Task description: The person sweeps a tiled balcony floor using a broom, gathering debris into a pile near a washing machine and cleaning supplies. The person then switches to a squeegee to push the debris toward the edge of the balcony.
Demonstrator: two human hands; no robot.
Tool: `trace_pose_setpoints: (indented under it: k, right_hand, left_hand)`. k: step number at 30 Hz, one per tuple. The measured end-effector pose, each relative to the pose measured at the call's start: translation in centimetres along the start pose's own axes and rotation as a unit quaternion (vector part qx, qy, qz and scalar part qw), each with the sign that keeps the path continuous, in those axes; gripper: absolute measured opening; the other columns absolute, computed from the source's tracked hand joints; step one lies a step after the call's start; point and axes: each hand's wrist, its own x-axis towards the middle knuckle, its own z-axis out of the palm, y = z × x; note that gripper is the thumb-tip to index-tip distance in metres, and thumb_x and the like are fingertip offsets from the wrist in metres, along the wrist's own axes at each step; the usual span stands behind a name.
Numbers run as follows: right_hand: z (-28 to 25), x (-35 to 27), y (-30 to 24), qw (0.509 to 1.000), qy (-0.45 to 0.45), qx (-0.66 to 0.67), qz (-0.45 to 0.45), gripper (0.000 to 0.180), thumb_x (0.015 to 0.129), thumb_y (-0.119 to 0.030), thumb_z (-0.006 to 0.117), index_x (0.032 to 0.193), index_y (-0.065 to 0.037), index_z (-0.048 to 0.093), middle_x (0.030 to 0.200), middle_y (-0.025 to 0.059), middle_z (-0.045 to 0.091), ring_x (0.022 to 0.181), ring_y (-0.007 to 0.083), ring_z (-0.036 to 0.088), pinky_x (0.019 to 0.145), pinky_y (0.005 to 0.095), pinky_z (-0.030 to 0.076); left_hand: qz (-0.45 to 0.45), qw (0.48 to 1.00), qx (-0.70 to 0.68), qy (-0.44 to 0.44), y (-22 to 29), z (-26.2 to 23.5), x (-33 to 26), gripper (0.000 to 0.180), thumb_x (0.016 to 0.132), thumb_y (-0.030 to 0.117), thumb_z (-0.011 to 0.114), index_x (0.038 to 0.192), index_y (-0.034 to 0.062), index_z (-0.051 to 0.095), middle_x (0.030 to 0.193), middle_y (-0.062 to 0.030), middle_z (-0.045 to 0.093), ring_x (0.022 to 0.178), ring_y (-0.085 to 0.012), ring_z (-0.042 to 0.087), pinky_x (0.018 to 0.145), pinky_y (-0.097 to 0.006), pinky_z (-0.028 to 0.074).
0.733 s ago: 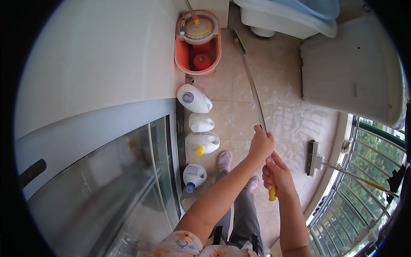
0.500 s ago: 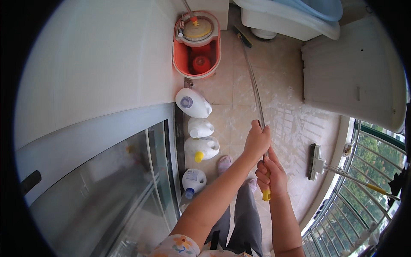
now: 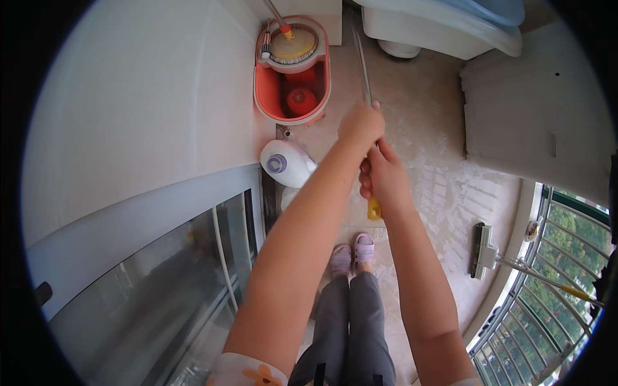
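Left hand (image 3: 362, 125) and right hand (image 3: 385, 177) both fisted around mop pole (image 3: 362, 67); orange bucket (image 3: 293, 71) against wall, bare tiled floor (image 3: 431, 141) to the right.

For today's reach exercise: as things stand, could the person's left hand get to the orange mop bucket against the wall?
Probably yes. The left hand grips the long pole just right of the orange mop bucket, with only bare floor between, though it would have to release the pole first.
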Motion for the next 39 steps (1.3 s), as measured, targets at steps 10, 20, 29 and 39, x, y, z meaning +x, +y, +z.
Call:
trace_pose_setpoints:
  k: [10, 20, 29, 39]
  right_hand:
    - [0.9, 4.5, -3.8, 0.987, 0.035, -0.157, -0.029, 0.029, 0.097, -0.017, 0.047, 0.124, -0.01, 0.054, 0.064, 0.0006, 0.046, 0.044, 0.0099, 0.043, 0.038, 0.027, 0.038]
    - [-5.9, -2.7, -2.2, 0.988, 0.054, -0.139, 0.045, 0.045, 0.099, -0.016, 0.046, 0.144, -0.015, 0.042, 0.062, -0.0014, 0.044, 0.04, 0.0076, 0.04, 0.034, 0.0252, 0.034]
    - [-3.6, 7.4, -1.7, 0.999, 0.018, -0.048, 0.017, 0.024, 0.099, -0.022, 0.047, 0.12, -0.013, 0.054, 0.063, -0.0018, 0.044, 0.045, 0.008, 0.042, 0.038, 0.0255, 0.037]
    - [-8.3, 4.0, 3.3, 0.989, 0.057, -0.116, 0.07, 0.04, 0.1, -0.017, 0.045, 0.14, -0.017, 0.044, 0.06, -0.0031, 0.041, 0.039, 0.0064, 0.036, 0.034, 0.0236, 0.031]
  left_hand:
    - [0.064, 0.994, 0.009, -0.091, 1.9, 0.4, 7.6, 0.031, 0.087, 0.015, 0.045, 0.092, -0.0015, 0.071, 0.101, -0.0236, 0.068, 0.092, -0.0365, 0.067, 0.077, -0.045, 0.053]
    - [-0.025, 0.989, -0.14, -0.027, 2.8, 6.6, -3.1, 0.041, 0.098, 0.03, 0.039, 0.103, -0.0071, 0.054, 0.101, -0.0329, 0.062, 0.097, -0.0478, 0.06, 0.086, -0.053, 0.046]
    - [0.012, 0.993, 0.019, -0.118, 3.3, 3.0, 6.6, 0.033, 0.092, 0.022, 0.048, 0.114, -0.0013, 0.057, 0.109, -0.0237, 0.065, 0.105, -0.037, 0.063, 0.088, -0.044, 0.051]
    - [-0.065, 0.987, -0.095, -0.115, -1.5, 11.7, 3.5, 0.043, 0.092, 0.024, 0.044, 0.125, -0.0026, 0.04, 0.11, -0.0297, 0.063, 0.106, -0.0446, 0.061, 0.09, -0.049, 0.048]
